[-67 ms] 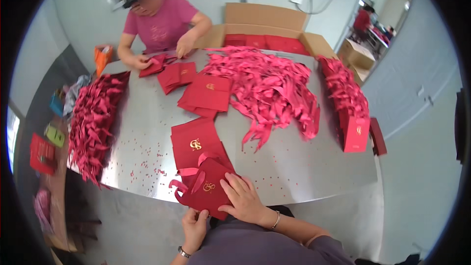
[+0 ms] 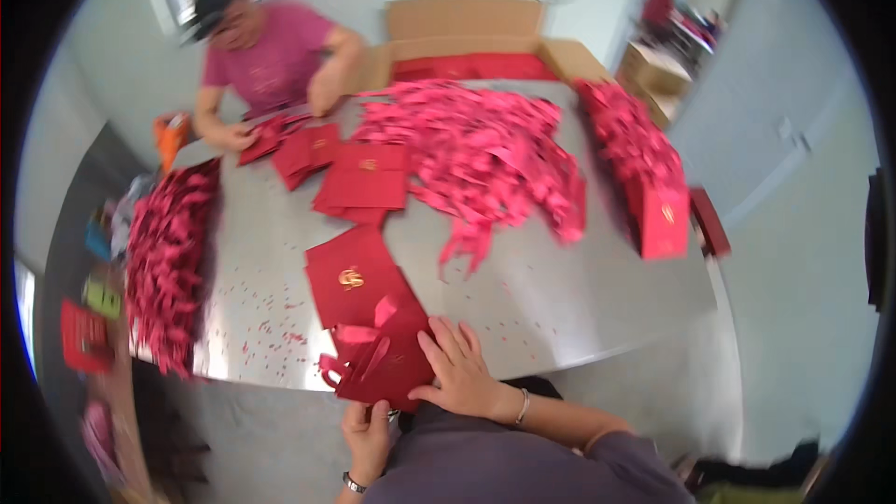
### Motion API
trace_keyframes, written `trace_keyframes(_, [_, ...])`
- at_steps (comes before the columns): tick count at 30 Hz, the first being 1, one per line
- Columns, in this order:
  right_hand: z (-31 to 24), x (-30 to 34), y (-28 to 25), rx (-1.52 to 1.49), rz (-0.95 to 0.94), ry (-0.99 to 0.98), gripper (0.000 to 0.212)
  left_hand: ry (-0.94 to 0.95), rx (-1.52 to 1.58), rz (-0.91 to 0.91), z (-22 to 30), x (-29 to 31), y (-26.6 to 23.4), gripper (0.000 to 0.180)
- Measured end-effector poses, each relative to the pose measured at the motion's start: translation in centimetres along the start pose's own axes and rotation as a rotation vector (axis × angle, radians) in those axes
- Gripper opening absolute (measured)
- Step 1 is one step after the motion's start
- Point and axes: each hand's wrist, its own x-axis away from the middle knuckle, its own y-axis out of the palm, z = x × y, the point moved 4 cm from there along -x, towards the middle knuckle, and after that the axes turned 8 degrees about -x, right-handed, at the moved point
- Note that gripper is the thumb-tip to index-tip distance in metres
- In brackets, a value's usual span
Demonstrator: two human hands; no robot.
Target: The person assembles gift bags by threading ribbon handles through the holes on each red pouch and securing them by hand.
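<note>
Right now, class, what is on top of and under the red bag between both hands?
On the red bag: pink ribbon and the right hand. Other red bags show past its far edge; whatever lies directly beneath is covered.

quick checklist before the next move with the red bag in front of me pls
1. Right hand steadying the bag: ok, fingers spread on its right side.
2. Left hand at the bag: ok, at its near edge; how firm the grip is, cannot tell.
3. Ribbon tidy: not ok, loose loops lie at the bag's left side.
4. Emblem clean: cannot tell, it is blurred.
5. Table free of scraps: not ok, red bits are scattered left and right of the bag.
6. Co-worker's hand out of the way: ok, it is across the table.
</note>
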Motion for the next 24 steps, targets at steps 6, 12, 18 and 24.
trace_keyframes(6, [4.2,0.2,-3.6,-0.454,0.368,0.189,0.052,0.296,-0.146,-0.035,1.3,-2.3,0.5,0.011])
trace_keyframes(12, [11.9,3.5,-17.1,-0.549,1.004,0.425,0.036,0.665,-0.706,-0.020,6.2,-6.6,3.3,0.032])
trace_keyframes(18, [27.2,9.8,-32.9,0.177,1.122,0.528,0.033,0.585,-0.953,-0.023,2.8,-7.4,3.1,0.034])
trace_keyframes(24, [35.0,11.4,-32.0,0.649,0.725,0.851,0.031,0.546,-0.932,0.033,2.8,-6.6,2.8,0.037])
